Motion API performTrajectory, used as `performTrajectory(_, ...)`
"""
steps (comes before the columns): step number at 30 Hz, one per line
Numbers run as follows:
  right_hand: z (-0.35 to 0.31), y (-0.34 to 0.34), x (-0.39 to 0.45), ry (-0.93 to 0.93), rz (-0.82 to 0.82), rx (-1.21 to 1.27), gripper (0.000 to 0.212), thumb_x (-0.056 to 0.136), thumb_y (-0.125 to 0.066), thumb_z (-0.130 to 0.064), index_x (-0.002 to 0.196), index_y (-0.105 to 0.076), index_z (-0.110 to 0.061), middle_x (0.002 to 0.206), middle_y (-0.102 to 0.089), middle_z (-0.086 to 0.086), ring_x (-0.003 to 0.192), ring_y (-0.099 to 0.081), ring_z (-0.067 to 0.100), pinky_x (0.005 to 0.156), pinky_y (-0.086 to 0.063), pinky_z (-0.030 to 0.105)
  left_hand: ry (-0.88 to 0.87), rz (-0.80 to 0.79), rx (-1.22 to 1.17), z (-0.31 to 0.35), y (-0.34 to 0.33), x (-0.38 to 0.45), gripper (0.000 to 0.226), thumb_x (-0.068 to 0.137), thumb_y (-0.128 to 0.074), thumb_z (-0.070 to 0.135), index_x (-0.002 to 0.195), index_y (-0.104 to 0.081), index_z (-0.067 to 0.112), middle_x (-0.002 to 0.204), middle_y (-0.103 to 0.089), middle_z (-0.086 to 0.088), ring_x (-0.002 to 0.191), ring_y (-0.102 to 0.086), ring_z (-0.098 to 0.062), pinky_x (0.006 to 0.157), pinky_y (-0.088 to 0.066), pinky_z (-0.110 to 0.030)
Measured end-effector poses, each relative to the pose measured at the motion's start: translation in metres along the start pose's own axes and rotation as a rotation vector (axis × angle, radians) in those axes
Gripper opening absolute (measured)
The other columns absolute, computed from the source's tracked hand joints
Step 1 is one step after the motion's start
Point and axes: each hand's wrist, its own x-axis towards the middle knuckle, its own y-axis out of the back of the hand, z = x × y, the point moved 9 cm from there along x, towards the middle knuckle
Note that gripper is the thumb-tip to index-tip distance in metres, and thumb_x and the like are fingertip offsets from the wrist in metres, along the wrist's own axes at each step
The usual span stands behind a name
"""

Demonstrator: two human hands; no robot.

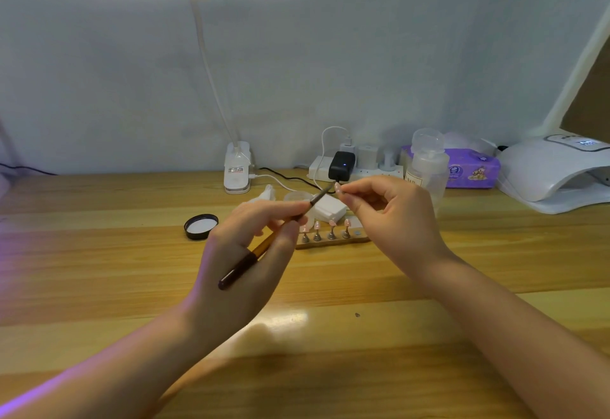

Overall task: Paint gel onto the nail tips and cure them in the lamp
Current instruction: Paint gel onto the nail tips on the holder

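Both forearms reach in over the wooden table (99, 253). Left hand (251, 253) grips the brush (260, 247), its long axis pointing up-right to a nail tip (338, 187) pinched by the right hand (389, 217). Remaining tips stand on the holder (333, 241) just below; the curing lamp (554, 171) sits far right.

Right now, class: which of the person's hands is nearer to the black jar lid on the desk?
Left. The left hand, gripping the brush, is just right of the black jar lid. The right hand is farther right, beyond the nail tip stand.
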Motion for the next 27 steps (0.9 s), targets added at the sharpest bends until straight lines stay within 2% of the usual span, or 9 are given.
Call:
performTrajectory(3,-0.001,0.0,0.0,0.006,0.0,-0.002,0.016,0.086,-0.069,-0.011,0.099,-0.072,-0.019,0.087,-0.071,-0.003,0.079,-0.065,0.007,0.069,-0.056,0.023,0.009,-0.017,0.001,-0.001,-0.003,0.001,0.026,0.091,-0.055,0.023,0.115,-0.066,0.02,0.1,-0.072,0.003,0.095,-0.065,-0.015,0.081,-0.044,-0.018)
performTrajectory(6,0.0,0.002,0.0,0.005,0.012,-0.015,0.015,0.085,-0.069,-0.01,0.098,-0.073,-0.018,0.085,-0.071,-0.002,0.077,-0.065,0.008,0.067,-0.056,0.025,0.006,-0.046,0.012,-0.001,-0.004,-0.001,0.024,0.089,-0.056,0.025,0.109,-0.068,0.025,0.099,-0.073,0.011,0.098,-0.066,-0.012,0.082,-0.048,-0.027)
performTrajectory(10,0.001,0.003,0.001,-0.001,0.019,-0.022,0.014,0.086,-0.07,-0.011,0.098,-0.074,-0.016,0.086,-0.071,-0.002,0.076,-0.066,0.009,0.068,-0.056,0.028,-0.008,-0.009,0.017,0.0,0.0,-0.002,0.023,0.088,-0.054,0.022,0.106,-0.069,0.02,0.094,-0.072,0.005,0.093,-0.065,-0.014,0.08,-0.042,-0.016)
performTrajectory(14,-0.003,0.002,0.001,0.032,0.018,-0.065,0.015,0.086,-0.07,-0.011,0.1,-0.073,-0.014,0.089,-0.071,-0.002,0.08,-0.065,0.006,0.071,-0.055,0.02,-0.01,-0.011,0.03,0.0,-0.002,0.001,0.025,0.092,-0.054,0.022,0.115,-0.065,0.02,0.1,-0.072,0.004,0.095,-0.065,-0.014,0.08,-0.042,-0.014)
performTrajectory(17,-0.008,0.003,0.001,0.066,0.027,-0.105,0.016,0.086,-0.07,-0.01,0.101,-0.073,-0.012,0.09,-0.071,-0.001,0.081,-0.065,0.006,0.072,-0.053,0.017,0.015,-0.023,0.0,-0.002,-0.004,-0.001,0.024,0.091,-0.055,0.023,0.111,-0.069,0.022,0.098,-0.073,0.01,0.094,-0.066,-0.013,0.08,-0.044,-0.019)
performTrajectory(21,-0.01,0.003,0.0,0.082,0.028,-0.111,0.017,0.086,-0.07,-0.01,0.102,-0.073,-0.011,0.091,-0.071,0.0,0.082,-0.065,0.008,0.073,-0.055,0.02,0.114,0.017,-0.122,-0.01,-0.001,-0.004,0.021,0.091,-0.054,0.023,0.104,-0.071,0.021,0.093,-0.075,0.006,0.095,-0.068,-0.022,0.08,-0.052,-0.035)
performTrajectory(25,-0.013,0.003,-0.001,0.106,0.021,-0.111,0.016,0.085,-0.069,-0.009,0.101,-0.073,-0.012,0.09,-0.071,0.0,0.082,-0.065,0.007,0.074,-0.054,0.019,0.181,0.037,-0.204,-0.017,0.0,-0.001,0.022,0.092,-0.053,0.011,0.105,-0.07,0.017,0.094,-0.075,0.004,0.092,-0.069,-0.009,0.076,-0.051,-0.017)
performTrajectory(27,-0.013,0.002,-0.001,0.11,0.016,-0.114,0.015,0.085,-0.069,-0.009,0.1,-0.073,-0.012,0.09,-0.071,0.0,0.082,-0.065,0.007,0.073,-0.054,0.02,0.195,0.059,-0.216,-0.02,0.001,0.0,0.023,0.092,-0.053,0.011,0.105,-0.07,0.018,0.095,-0.075,0.004,0.091,-0.069,-0.009,0.077,-0.051,-0.017)
